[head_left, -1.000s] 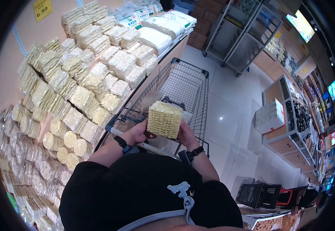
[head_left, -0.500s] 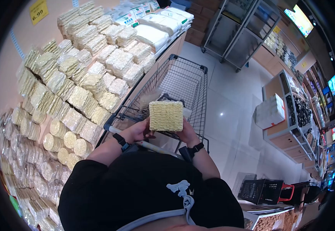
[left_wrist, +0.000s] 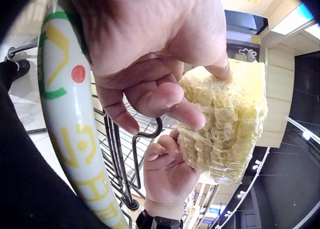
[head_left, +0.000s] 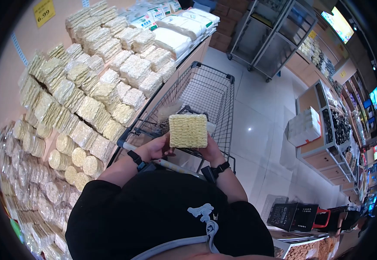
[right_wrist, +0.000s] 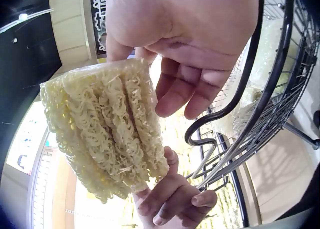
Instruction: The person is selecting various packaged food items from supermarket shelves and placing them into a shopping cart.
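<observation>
A pack of dried noodle cakes, a yellow block in clear plastic, is held up over the cart handle with its broad face toward the head camera. The left hand grips its left side. On the opposite side, the right hand holds it near the lower corner. The left wrist view shows the left thumb on the wrapper, with the other fingers loosely curled by the pack. From the right wrist, several stacked wavy layers show edge-on between the hands.
The wire shopping cart stands ahead, with its pale handle below the hands and a bagged item near its close end. To the left rises a sloped display of noodle packs. White sacks lie beyond it; a shelf unit stands right.
The noodle pack has turned from a tilted pose, showing its top and side, to face the head camera squarely. Both hands have kept hold of it. The last half second shows almost no motion.
</observation>
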Demonstrator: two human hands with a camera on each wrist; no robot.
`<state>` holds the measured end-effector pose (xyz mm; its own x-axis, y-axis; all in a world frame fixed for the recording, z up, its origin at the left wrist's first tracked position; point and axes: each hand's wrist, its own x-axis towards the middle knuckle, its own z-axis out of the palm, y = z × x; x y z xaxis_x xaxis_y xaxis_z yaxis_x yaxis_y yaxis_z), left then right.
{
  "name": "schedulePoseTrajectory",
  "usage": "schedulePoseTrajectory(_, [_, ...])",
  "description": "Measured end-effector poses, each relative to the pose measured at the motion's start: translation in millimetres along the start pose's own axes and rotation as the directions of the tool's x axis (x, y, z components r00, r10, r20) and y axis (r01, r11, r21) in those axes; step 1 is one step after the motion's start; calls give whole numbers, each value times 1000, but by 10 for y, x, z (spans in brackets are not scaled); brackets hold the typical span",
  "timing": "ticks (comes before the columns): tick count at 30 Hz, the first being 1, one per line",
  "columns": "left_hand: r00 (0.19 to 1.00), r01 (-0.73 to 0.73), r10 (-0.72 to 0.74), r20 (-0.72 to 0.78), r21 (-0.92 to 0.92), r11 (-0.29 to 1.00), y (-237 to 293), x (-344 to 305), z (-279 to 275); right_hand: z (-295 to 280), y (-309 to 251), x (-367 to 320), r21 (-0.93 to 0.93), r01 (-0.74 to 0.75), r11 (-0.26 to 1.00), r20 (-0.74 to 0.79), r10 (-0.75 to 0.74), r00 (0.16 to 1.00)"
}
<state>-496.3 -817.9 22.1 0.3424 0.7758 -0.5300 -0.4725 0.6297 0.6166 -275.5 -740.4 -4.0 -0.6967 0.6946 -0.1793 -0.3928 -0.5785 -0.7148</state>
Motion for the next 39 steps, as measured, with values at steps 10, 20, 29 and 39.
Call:
schedulePoseTrajectory(10, [999, 11, -9, 46, -26, 1000, -34, 51, -83, 16, -2, -17, 51, -11, 999, -38, 13, 999])
schedulePoseTrajectory(20, [996, -42, 47, 80, -62, 997, -75, 105, -127, -59, 28, -3, 58, -30, 998, -41, 32, 999])
schedulePoseTrajectory(29, [987, -69, 93, 131, -179, 981, -150, 146, -224, -42, 25, -30, -45, 21, 999, 113, -15, 993])
schedulePoseTrajectory(39, [987, -65, 99, 123, -258, 964, -211, 248, -324, 29, -42, -58, -64, 20, 998, 151, -11, 989])
